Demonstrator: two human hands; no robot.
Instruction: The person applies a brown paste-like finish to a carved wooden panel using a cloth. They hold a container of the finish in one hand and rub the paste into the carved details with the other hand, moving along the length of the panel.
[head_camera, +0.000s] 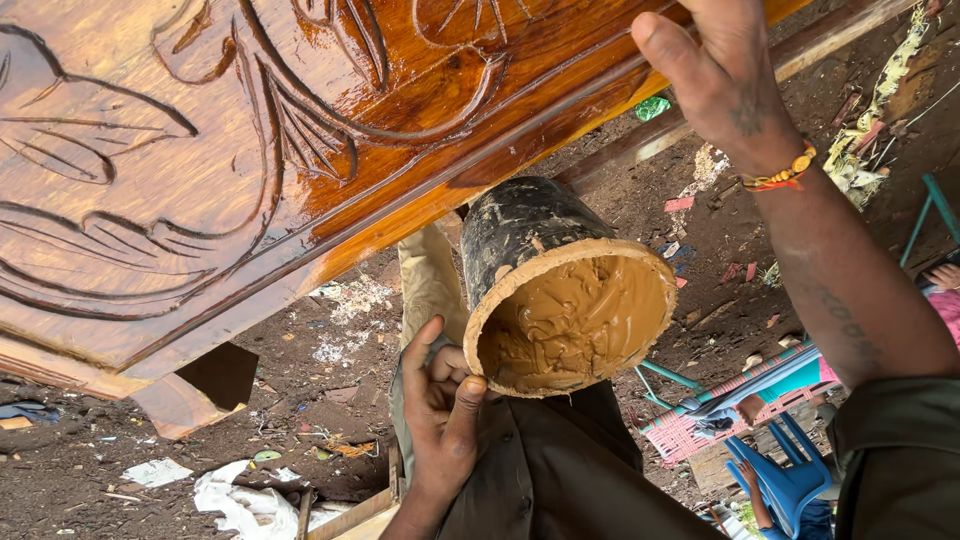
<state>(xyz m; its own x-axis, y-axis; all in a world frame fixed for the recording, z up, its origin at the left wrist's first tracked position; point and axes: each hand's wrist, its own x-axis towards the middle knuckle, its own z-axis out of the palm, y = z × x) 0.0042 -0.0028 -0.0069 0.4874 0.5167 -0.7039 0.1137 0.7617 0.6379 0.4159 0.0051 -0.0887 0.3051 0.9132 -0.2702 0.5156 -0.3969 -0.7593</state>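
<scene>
Tan paste fills one black tub (560, 290), tilted toward me below the one carved, glossy panel (200, 150). My left hand (445, 420) curls closed against its rim; my right hand (725, 75) rests fingers on the panel's edge. White scraps (245, 500) litter the dirt.
</scene>
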